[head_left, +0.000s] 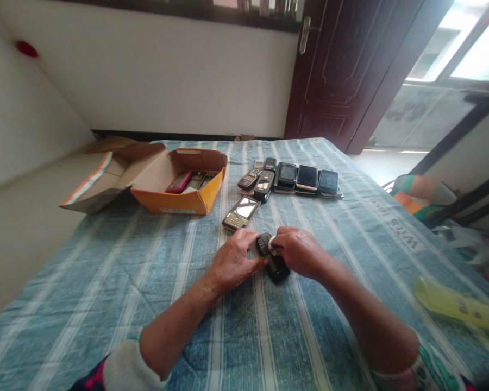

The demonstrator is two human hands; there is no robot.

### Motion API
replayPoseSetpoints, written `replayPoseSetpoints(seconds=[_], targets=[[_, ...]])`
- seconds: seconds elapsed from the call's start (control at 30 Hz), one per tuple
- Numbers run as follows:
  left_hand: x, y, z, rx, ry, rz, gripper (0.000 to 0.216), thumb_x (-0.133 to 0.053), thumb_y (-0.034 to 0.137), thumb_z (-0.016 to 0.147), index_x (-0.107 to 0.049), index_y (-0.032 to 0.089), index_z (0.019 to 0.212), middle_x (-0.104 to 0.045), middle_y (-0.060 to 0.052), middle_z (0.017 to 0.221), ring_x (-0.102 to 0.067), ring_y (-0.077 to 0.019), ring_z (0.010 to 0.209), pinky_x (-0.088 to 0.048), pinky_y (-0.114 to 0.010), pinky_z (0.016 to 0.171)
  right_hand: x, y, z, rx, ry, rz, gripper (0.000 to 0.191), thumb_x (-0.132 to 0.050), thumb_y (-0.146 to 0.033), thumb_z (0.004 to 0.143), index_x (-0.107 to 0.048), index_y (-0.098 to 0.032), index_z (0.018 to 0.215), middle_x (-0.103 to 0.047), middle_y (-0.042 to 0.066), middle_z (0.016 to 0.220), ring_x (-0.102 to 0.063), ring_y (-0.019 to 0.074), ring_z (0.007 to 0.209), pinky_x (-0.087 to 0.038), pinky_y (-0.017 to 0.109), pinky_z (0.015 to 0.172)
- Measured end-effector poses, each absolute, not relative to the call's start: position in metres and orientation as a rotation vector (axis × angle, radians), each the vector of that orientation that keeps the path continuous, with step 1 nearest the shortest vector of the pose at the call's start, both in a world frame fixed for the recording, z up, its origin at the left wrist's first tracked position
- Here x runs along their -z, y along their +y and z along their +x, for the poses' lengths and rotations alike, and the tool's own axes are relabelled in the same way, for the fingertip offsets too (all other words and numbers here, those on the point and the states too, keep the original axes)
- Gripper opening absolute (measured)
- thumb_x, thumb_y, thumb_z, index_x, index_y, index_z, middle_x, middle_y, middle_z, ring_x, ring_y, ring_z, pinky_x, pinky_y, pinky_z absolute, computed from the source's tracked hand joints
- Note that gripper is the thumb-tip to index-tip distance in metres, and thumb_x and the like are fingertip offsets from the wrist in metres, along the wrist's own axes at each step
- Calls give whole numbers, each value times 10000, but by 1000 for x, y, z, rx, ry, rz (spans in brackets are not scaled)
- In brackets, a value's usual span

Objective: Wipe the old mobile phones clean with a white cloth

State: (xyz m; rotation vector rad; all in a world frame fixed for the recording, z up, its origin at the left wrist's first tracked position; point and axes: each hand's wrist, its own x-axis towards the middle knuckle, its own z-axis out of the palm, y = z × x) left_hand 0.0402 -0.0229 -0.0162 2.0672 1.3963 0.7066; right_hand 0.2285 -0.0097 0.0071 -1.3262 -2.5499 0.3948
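A black keypad mobile phone lies on the striped cloth between my hands, its keys toward the far end. My left hand grips it from the left side, thumb at the near edge and fingers at the far edge. In my right hand is a small white wad, perhaps tissue or cloth, pinched and pressed against the phone near its keys. Just beyond my left hand rests a black-and-gold keypad phone with a bright, reflecting screen.
Several older keypad phones lie farther back, beside a row of stacked touchscreen phones. An open orange cardboard box at left holds more phones, one of them pink. A yellow packet lies at right.
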Motion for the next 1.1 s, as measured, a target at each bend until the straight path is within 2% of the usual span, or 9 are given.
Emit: replayPoseSetpoints(seconds=[0.1,0.2,0.33,0.5,0.7,0.93,1.1], targets=[[16,-22,40,-723,1395,2080,357,-746,296,691,-674,204,1029,-630,-53,1052,-592,-231,999,-501,-334,853,-14,-8,237,-537,-2621,-1339,170,-580,-95,766,-696,-181,678,-641,27,750,-542,118,680,-319,227,589],[14,-20,39,-690,1402,2090,337,-746,299,682,-684,200,998,-634,-47,1007,-596,-220,942,-494,-311,810,-15,-2,246,-766,-2574,-1242,222,-569,-28,694,-725,-185,711,-663,12,738,-574,118,708,-366,210,633],[8,-11,41,-588,1471,2104,241,-711,327,703,-690,178,891,-619,-35,897,-590,-180,785,-458,-267,689,-8,5,248,-925,-2396,-1183,243,-562,-28,665,-744,-168,742,-673,3,705,-599,120,697,-404,209,650],[-7,5,52,-303,1604,2234,187,-643,353,730,-627,175,673,-570,-7,666,-557,-169,649,-337,-250,567,0,8,244,-962,-2285,-1207,225,-565,-63,665,-753,-155,748,-668,-2,663,-594,120,656,-401,215,620],[-13,12,63,-215,1654,2253,232,-628,352,706,-568,193,548,-573,-19,590,-563,-196,642,-276,-265,551,0,8,243,-980,-2226,-1226,211,-568,-81,663,-751,-160,732,-654,-11,633,-603,125,664,-380,213,602],[-4,17,57,-403,1663,1954,204,-716,297,561,-545,186,545,-536,33,537,-517,-149,575,-308,-239,522,-1,4,237,-836,-2306,-1205,184,-555,-81,678,-718,-165,677,-608,-9,601,-528,108,600,-317,222,553],[-1,10,54,-441,1593,1712,219,-658,346,617,-509,186,596,-527,39,500,-517,-129,483,-338,-222,446,5,6,235,-869,-2236,-1142,157,-569,-93,695,-707,-161,666,-591,-18,592,-521,103,604,-322,212,555]])
